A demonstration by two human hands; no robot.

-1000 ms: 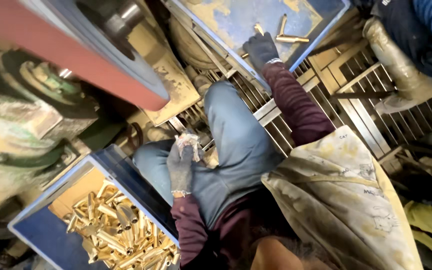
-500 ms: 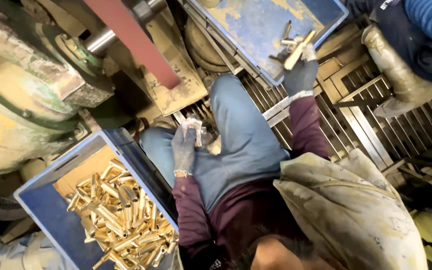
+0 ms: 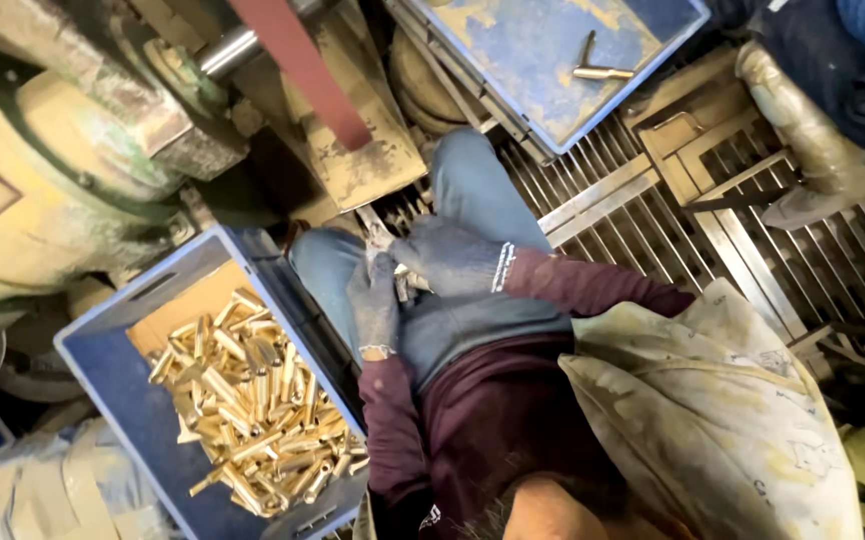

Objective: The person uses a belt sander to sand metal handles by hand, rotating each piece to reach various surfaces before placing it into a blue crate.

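Both gloved hands meet over the lap: left hand (image 3: 374, 300) and right hand (image 3: 449, 258) are clamped on small brass pieces (image 3: 399, 285); better to keep them low, beside the blue crate (image 3: 102, 350), so none drops through the floor grating (image 3: 642, 200).

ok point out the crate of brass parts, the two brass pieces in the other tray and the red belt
crate of brass parts (image 3: 102, 335), head view, bare blue rim on its near-left wall
two brass pieces (image 3: 600, 72), head view, middle of the lying piece
red belt (image 3: 302, 65), head view, mid-length of the strip

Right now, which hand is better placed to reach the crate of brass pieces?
Probably the left hand: it holds a metal piece right beside the blue crate; the right hand is farther, over the lap.
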